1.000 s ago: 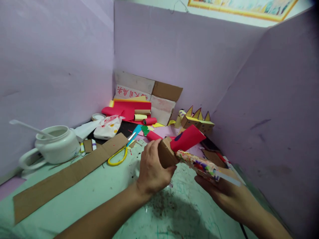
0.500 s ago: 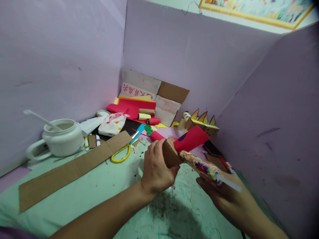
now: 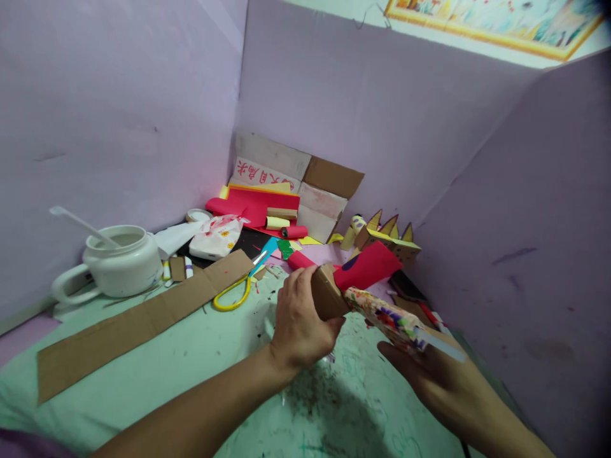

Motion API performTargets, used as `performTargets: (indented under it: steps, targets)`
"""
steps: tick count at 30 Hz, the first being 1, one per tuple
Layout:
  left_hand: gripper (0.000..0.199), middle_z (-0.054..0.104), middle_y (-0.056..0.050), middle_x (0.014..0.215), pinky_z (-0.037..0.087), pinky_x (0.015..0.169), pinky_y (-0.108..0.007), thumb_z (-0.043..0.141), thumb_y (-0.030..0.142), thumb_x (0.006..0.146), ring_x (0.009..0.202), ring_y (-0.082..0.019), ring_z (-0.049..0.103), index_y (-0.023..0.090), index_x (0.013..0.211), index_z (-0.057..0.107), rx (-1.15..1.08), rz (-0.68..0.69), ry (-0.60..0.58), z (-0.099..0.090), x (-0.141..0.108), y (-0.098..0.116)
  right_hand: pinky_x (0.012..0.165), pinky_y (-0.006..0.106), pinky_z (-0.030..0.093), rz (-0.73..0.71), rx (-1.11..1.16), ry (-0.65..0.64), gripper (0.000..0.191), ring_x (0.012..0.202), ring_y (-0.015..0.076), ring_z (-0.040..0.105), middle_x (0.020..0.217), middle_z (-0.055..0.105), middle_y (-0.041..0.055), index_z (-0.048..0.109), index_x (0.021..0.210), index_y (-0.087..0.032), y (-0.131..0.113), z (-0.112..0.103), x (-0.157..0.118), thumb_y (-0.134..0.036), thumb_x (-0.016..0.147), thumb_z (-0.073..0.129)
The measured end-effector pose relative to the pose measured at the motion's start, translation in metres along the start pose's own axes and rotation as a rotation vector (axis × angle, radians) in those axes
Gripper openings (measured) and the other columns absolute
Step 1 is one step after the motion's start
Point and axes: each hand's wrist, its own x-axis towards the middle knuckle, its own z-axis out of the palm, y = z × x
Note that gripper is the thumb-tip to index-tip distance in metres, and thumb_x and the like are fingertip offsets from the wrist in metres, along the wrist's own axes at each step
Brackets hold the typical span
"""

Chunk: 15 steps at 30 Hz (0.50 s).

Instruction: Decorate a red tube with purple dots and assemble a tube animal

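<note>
My left hand (image 3: 301, 321) is closed around a small brown cardboard box (image 3: 328, 299), held up over the table. A red paper piece with a dark spot (image 3: 370, 264) sticks out to the right from the box's far side; how it is joined I cannot see. In my right hand (image 3: 436, 375) is a flower-patterned glue gun (image 3: 389, 316), with a translucent glue stick (image 3: 443, 345) jutting from its rear. The gun's front end is at the box's right edge, by the base of the red piece. Its handle is hidden by my fingers.
A long cardboard strip (image 3: 138, 331) lies at left, with yellow-and-blue scissors (image 3: 233, 296) by its far end. Behind it stands a white mug (image 3: 124, 267) with a spoon. Red paper (image 3: 252, 210), a folded carton (image 3: 329, 191) and a spiked yellow cardboard piece (image 3: 391, 238) are at the back.
The view has shifted very slightly. Both hands, the box and the glue gun keep almost the same positions.
</note>
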Motion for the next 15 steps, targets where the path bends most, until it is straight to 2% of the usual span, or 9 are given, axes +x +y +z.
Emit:
performTargets:
  steps: [4, 10, 15]
  targets:
    - [0.082, 0.055, -0.017, 0.128, 0.042, 0.105, -0.053, 0.080, 0.022, 0.056, 0.123, -0.036, 0.051, 0.016, 0.130, 0.045, -0.105, -0.078, -0.008, -0.003, 0.005, -0.001, 0.094, 0.041, 0.056, 0.062, 0.091, -0.026, 0.037, 0.112, 0.0295, 0.067, 0.122, 0.071, 0.0093, 0.060, 0.129, -0.025, 0.007, 0.003, -0.004, -0.029, 0.092, 0.053]
    - [0.082, 0.054, -0.018, 0.129, 0.043, 0.103, -0.054, 0.080, 0.028, 0.056, 0.121, -0.036, 0.052, 0.016, 0.130, 0.046, -0.164, -0.144, -0.017, -0.005, 0.011, -0.004, 0.082, 0.036, 0.059, 0.153, 0.216, -0.008, 0.033, 0.093, 0.0264, 0.072, 0.105, 0.075, 0.0073, 0.065, 0.122, -0.024, 0.005, 0.001, -0.005, -0.028, 0.090, 0.055]
    - [0.084, 0.054, -0.019, 0.130, 0.041, 0.104, -0.054, 0.080, 0.031, 0.055, 0.122, -0.036, 0.052, 0.014, 0.130, 0.047, -0.214, -0.201, -0.060, -0.008, 0.014, -0.002, 0.077, 0.036, 0.058, 0.205, 0.234, -0.039, 0.020, 0.084, 0.0270, 0.071, 0.085, 0.075, 0.0061, 0.072, 0.095, -0.021, 0.005, -0.003, -0.005, -0.030, 0.086, 0.056]
